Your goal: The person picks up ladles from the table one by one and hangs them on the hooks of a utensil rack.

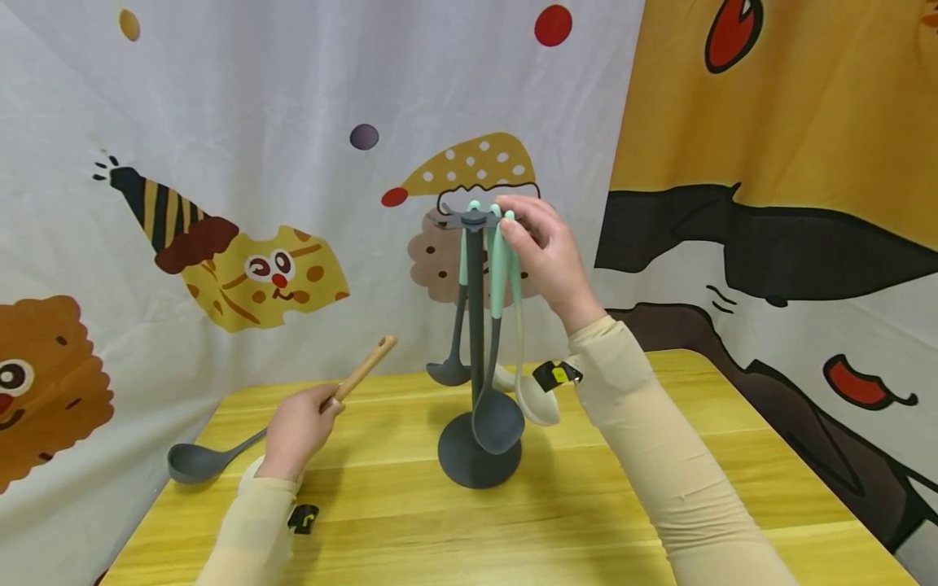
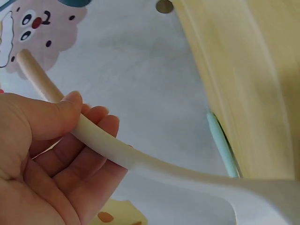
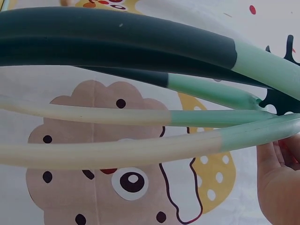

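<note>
In the left wrist view, my left hand (image 2: 61, 154) pinches a white utensil (image 2: 154, 166) by its curved handle; the handle's end is wooden (image 1: 366, 366). Most of its white head is hidden behind the left hand (image 1: 299, 427) in the head view. My right hand (image 1: 545, 252) is at the top of a dark utensil stand (image 1: 479, 476), its thumb and fingers around the mint handle end of a white ladle (image 1: 538, 400). Beside that ladle hang a large grey spoon (image 1: 498, 425), a smaller grey ladle (image 1: 449, 373) and another pale utensil, partly hidden.
A grey ladle (image 1: 198, 464) lies at the table's left edge, its handle running behind the left hand. A mint handle (image 2: 221, 144) shows on the table in the left wrist view. The wooden table (image 1: 623, 505) meets a patterned cloth (image 1: 293, 163) at the back.
</note>
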`<state>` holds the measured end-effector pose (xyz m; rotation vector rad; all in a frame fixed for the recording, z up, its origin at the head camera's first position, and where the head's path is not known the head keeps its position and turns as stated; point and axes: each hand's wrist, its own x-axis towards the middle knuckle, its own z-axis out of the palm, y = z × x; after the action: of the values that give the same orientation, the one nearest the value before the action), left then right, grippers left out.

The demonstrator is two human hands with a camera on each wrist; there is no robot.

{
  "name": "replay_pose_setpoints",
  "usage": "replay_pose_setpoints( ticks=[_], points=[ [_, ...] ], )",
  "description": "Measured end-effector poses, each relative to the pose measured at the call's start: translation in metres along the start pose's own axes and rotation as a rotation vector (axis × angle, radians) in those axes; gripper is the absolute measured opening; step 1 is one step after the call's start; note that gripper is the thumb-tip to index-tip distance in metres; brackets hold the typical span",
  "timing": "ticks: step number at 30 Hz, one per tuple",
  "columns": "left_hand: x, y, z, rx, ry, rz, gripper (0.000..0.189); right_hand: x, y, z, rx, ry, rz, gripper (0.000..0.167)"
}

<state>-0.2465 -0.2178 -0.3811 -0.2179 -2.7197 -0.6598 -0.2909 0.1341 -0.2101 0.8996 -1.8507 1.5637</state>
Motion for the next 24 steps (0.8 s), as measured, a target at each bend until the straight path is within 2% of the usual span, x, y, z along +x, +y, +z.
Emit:
replay_pose_setpoints(
  ticks=[5,17,24],
  points=[
    [0.005,0.008,0.003,-0.063,0.060,0.019,0.024,0.000,0.000,0.000,-0.002,0.001,0.001,0.049],
    [0.014,0.027,0.008,-0.205,0.117,0.010,0.027,0.000,0.000,0.000,-0.002,0.006,-0.001,0.047],
    [0.020,0.043,0.007,-0.281,0.173,0.035,0.018,0.000,0.001,0.001,0.004,0.006,-0.006,0.048]
  ],
)
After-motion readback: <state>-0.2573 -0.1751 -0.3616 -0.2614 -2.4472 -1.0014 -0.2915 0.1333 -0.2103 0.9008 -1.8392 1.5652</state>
